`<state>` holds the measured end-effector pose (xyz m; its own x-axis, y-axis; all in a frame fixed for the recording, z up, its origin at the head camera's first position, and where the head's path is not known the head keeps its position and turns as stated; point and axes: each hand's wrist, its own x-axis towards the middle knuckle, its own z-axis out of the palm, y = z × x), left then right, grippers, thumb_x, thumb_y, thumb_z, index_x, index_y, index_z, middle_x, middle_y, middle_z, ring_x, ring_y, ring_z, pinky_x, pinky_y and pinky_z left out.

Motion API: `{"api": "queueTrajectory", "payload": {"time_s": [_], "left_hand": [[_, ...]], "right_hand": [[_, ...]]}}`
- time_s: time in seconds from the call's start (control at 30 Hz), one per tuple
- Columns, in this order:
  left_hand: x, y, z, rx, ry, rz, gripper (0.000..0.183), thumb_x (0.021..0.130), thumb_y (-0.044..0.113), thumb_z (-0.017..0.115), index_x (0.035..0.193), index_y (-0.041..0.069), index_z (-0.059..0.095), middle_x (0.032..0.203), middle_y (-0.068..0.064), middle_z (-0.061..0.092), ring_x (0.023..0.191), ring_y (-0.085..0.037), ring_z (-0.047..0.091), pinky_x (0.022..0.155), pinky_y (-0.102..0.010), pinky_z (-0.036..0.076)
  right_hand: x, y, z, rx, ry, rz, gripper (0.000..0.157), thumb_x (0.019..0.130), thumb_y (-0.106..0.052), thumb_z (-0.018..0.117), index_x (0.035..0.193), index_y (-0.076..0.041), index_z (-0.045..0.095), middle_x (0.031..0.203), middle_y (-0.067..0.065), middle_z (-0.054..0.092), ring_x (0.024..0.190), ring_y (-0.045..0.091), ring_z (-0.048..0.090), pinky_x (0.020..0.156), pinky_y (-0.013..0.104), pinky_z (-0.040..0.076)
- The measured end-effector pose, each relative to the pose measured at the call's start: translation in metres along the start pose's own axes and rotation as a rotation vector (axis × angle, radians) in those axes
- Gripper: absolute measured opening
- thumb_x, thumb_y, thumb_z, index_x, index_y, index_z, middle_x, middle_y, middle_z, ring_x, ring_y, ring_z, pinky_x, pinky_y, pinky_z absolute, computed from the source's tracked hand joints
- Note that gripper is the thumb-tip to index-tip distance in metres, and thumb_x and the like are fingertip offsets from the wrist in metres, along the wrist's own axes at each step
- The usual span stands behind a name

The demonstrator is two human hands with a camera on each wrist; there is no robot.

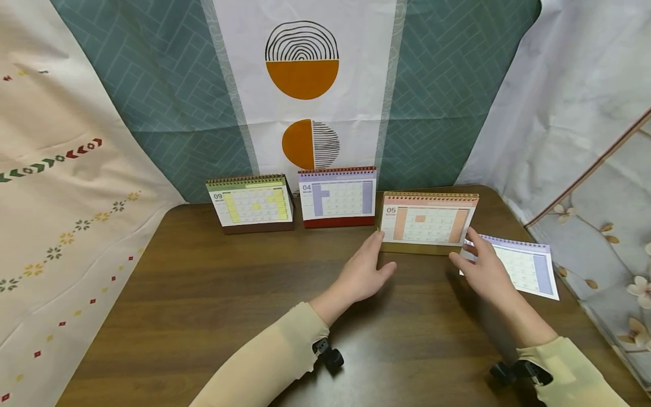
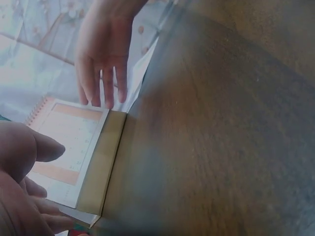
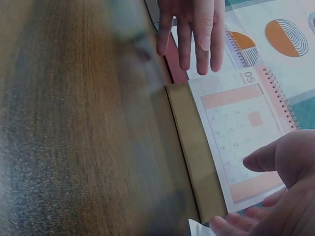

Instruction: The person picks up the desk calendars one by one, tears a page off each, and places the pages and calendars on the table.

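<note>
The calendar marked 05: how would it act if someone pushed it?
The calendar would likely slide rather than roll, being straight-edged. Its gold backing looks like board, so probably fairly stiff. The thin-looking page hangs from a coil, so may flap.

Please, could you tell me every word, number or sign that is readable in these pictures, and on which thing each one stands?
"09": green calendar, upper left of the page.
"04": purple calendar, upper left.
"05": orange calendar, upper left.
Purple page: nothing readable; the right hand covers part of it.
Day figures and other small print: too small or blurred to read.
</note>
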<state>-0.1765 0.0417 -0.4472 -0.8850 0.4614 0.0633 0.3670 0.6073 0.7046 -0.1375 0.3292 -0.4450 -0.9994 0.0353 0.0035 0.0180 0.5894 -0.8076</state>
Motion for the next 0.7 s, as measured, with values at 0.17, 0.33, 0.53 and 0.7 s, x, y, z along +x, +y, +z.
{"api": "queueTrajectory", "payload": {"time_s": [0.17,0.33,0.53,0.7], "left_hand": [[0.005,-0.001,-0.001,-0.011,-0.001,-0.008,0.078,0.111,0.027,0.067,0.174,0.005,0.027,0.177,-0.015,0.035,0.161,-0.027,0.036,0.128,-0.043,0.032],[0.015,-0.004,0.003,-0.048,-0.014,-0.008,0.080,0.112,0.027,0.066,0.176,0.007,0.022,0.178,-0.015,0.033,0.161,-0.027,0.036,0.129,-0.042,0.031],[0.031,-0.009,0.009,-0.070,-0.024,-0.031,0.082,0.111,0.030,0.067,0.176,0.008,0.022,0.179,-0.014,0.031,0.162,-0.026,0.034,0.129,-0.042,0.030],[0.060,-0.034,0.031,-0.067,0.009,-0.013,0.089,0.108,0.037,0.070,0.177,0.010,0.021,0.180,-0.011,0.028,0.163,-0.027,0.033,0.130,-0.045,0.029]], "right_hand": [[0.004,-0.002,-0.002,0.025,0.001,-0.003,0.085,0.114,-0.017,0.061,0.174,0.003,0.005,0.175,0.039,0.012,0.155,0.060,0.031,0.112,0.073,0.041],[0.015,0.000,-0.008,0.039,-0.014,0.000,0.083,0.115,-0.019,0.059,0.175,0.002,0.004,0.175,0.039,0.009,0.156,0.061,0.028,0.114,0.076,0.037],[0.033,0.003,-0.012,0.013,-0.040,0.021,0.085,0.117,-0.024,0.056,0.173,0.004,-0.001,0.172,0.043,0.013,0.157,0.061,0.024,0.118,0.076,0.031],[0.046,0.005,-0.014,0.032,-0.043,0.037,0.087,0.118,-0.029,0.053,0.174,0.002,-0.005,0.173,0.042,0.014,0.159,0.060,0.020,0.120,0.075,0.028]]}}
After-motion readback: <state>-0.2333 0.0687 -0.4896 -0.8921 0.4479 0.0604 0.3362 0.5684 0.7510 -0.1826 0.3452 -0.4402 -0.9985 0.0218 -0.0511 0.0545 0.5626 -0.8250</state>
